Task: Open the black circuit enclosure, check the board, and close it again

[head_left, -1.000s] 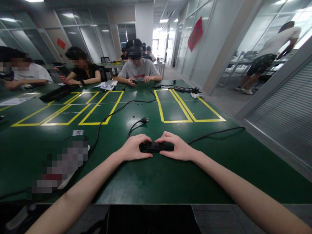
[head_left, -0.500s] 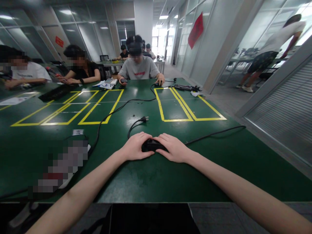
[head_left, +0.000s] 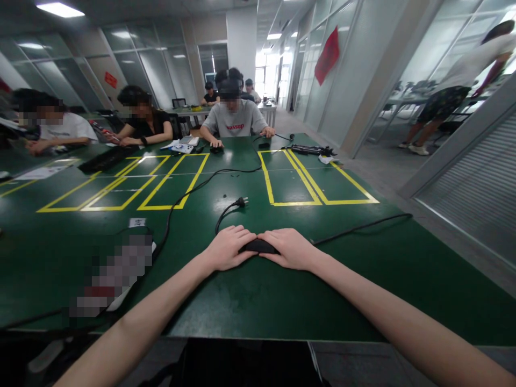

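Both my hands are wrapped round the ends of a black power adapter (head_left: 260,246) that lies low over the green table. My left hand (head_left: 230,248) grips its left end, with fingers over the top and thumb along the near side. On the right end, my right hand (head_left: 289,248) is closed the same way. Only the adapter's near middle shows; its ends are hidden under the fingers. A short cord with a pronged plug (head_left: 242,202) curves out beyond my left hand. Past my right hand, a black cable (head_left: 363,227) runs off to the right.
A blurred-out long object (head_left: 116,274) lies to the left, by a small label (head_left: 137,222) and a long cable (head_left: 193,189). Yellow tape rectangles (head_left: 296,203) mark the table. A folded black tripod-like thing (head_left: 312,151) is at the far edge. A person (head_left: 237,119) sits opposite.
The adapter has tilted in my hands, and my fingertips have come closer together on top of it. The view has shifted slightly. The person opposite has let go of a dark object on the right.
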A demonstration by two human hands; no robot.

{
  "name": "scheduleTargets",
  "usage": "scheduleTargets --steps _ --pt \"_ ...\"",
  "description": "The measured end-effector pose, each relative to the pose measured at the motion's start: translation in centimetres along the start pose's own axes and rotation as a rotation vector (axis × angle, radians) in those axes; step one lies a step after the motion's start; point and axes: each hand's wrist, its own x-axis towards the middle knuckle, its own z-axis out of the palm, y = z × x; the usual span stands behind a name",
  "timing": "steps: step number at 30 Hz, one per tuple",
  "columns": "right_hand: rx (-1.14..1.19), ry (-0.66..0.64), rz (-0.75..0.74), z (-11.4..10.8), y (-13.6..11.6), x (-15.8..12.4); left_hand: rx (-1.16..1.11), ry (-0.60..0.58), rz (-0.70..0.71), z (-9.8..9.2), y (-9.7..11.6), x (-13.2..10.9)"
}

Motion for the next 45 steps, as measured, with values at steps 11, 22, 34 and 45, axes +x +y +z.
scheduleTargets --steps 11,22,34,45 --pt "0.023 -0.05 0.05 0.0 0.1 0.6 -0.002 0.034 0.033 0.2 -1.0 -0.3" --pt "0.031 -0.039 0.029 -0.1 0.0 0.1 0.056 0.023 0.072 0.2 -1.0 0.0" --pt "-0.09 -0.123 0.114 -0.7 -1.0 0.1 0.024 0.037 0.074 -0.2 -0.3 0.1" --pt "-0.137 -0.042 0.081 -0.4 0.0 -0.9 -0.033 0.083 0.044 0.1 0.0 -0.1"
